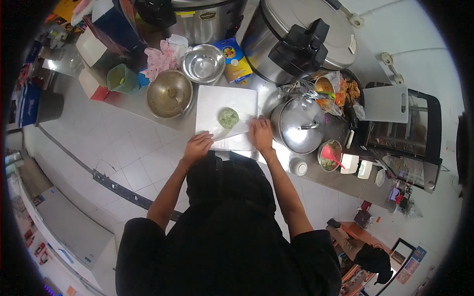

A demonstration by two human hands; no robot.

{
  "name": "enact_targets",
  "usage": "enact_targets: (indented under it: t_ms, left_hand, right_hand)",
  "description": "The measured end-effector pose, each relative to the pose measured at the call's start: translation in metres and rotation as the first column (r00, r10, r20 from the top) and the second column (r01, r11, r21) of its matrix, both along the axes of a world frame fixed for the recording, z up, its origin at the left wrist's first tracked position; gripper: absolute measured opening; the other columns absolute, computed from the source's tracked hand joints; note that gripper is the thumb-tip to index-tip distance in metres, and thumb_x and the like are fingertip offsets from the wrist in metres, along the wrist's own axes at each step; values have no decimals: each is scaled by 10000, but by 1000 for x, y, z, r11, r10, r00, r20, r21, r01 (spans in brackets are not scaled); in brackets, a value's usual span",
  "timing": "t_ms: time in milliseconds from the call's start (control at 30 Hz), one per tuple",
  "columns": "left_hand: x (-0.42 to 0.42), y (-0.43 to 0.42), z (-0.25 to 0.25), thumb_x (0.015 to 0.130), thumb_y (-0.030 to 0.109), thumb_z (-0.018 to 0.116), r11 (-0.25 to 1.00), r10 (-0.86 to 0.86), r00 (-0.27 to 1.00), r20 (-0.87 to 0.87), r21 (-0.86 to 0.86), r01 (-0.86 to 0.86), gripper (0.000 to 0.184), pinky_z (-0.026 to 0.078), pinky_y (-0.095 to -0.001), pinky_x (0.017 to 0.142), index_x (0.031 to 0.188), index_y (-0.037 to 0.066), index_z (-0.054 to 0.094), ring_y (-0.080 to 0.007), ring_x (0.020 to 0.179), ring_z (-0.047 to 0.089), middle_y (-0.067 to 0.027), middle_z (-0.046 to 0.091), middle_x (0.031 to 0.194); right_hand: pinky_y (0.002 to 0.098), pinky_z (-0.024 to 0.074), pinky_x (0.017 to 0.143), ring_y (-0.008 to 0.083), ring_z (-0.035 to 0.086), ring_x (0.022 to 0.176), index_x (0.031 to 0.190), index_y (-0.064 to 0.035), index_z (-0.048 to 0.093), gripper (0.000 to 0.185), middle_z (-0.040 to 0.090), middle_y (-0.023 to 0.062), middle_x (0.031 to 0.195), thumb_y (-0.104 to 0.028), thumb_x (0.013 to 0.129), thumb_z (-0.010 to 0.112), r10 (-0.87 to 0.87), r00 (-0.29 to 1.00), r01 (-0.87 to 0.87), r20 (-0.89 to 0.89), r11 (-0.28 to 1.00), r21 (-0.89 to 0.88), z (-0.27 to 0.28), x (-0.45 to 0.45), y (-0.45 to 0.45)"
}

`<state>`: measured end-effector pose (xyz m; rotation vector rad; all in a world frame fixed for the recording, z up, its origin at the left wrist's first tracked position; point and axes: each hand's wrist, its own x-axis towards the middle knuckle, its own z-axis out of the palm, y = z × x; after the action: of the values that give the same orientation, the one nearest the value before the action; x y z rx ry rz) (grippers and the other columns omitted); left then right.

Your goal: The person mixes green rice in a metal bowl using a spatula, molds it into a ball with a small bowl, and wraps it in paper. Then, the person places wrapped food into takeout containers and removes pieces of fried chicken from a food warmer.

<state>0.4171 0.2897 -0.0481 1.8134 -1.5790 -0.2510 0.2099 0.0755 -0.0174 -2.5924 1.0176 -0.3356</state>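
A round mound of green-flecked white food (pixel 228 118), perhaps rice, lies on a white sheet of wrapping paper (pixel 210 101) at the near edge of the counter. My left hand (pixel 199 145) grips the sheet's near left corner, its fingers close together. At the sheet's right edge, my right hand (pixel 260 133) has its fingers curled on the paper. The near edge of the sheet looks slightly raised between my hands, with more white paper under it. Neither hand touches the food.
Left of the paper sits a steel mixing bowl (pixel 160 101) with a spoon, a smaller steel bowl (pixel 203 54) behind it. A lidded pot (pixel 291 133) stands close on the right, past it a food bowl with a red spoon (pixel 332 157). Large cookers (pixel 266 37) line the back. Another person (pixel 373 259) is at lower right.
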Motion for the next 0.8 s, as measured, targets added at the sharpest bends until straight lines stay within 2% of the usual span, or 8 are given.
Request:
enact_targets:
  t_ms: [133,233,333,433,533,633,767,800]
  left_hand:
    - [0,1,-3,853,130,682,1000,-7,999,50,-4,7,69,512,-394,910,906,86,672,-208,1131,631,-15,706,1082]
    - [-2,3,-6,846,125,684,1000,-10,997,70,-25,11,70,513,-396,911,901,85,668,-219,1144,624,-14,701,1094]
    - [0,2,-7,839,121,687,998,-46,993,106,-35,49,73,512,-398,915,899,86,666,-231,1154,617,-18,694,1112]
    - [1,1,-8,835,115,687,998,-60,993,104,-29,64,71,509,-399,925,896,87,665,-233,1161,612,-24,687,1130]
    - [2,4,-3,825,100,697,997,-73,993,92,11,73,93,506,-401,942,911,86,664,-244,1169,611,-37,685,1142]
    - [2,3,-7,811,84,711,997,-71,994,81,12,70,127,500,-406,957,928,85,662,-260,1180,608,-44,683,1158]
    - [-4,4,-7,807,101,685,998,-40,991,125,-47,46,70,497,-398,944,870,100,655,-255,1168,606,-24,673,1163]
    - [-4,4,-6,807,101,685,998,-40,991,128,-46,46,70,497,-398,944,870,100,655,-255,1168,606,-24,673,1163]
  right_hand:
    - [483,464,907,414,570,978,1020,4,665,170,642,194,964,-51,867,614,-176,976,155,128,976,155,13,-15,17]
    - [478,442,960,408,532,1081,1239,-16,570,492,589,195,1162,36,750,598,-54,988,37,144,992,121,24,-18,25]
    - [486,415,1006,415,508,1131,1317,1,489,621,549,199,1254,39,707,598,-24,980,24,198,1000,3,24,-3,19]
    - [482,385,1060,433,475,1203,1320,26,472,643,513,229,1306,45,693,611,120,992,-118,40,992,-38,3,0,-4]
    - [493,411,1009,436,507,1129,1298,7,481,600,533,237,1266,45,709,592,81,991,-78,-110,996,35,-2,-5,-9]
    - [486,413,1008,438,507,1122,1308,-6,478,597,529,241,1256,35,724,598,-102,993,111,-62,981,157,20,-10,1]
    - [483,423,995,431,510,1121,1263,-22,510,546,539,228,1228,13,730,623,-141,990,137,14,977,164,22,4,4]
    - [480,433,990,423,506,1143,1205,-30,548,496,527,217,1239,8,719,639,-66,996,59,52,991,119,19,8,1]
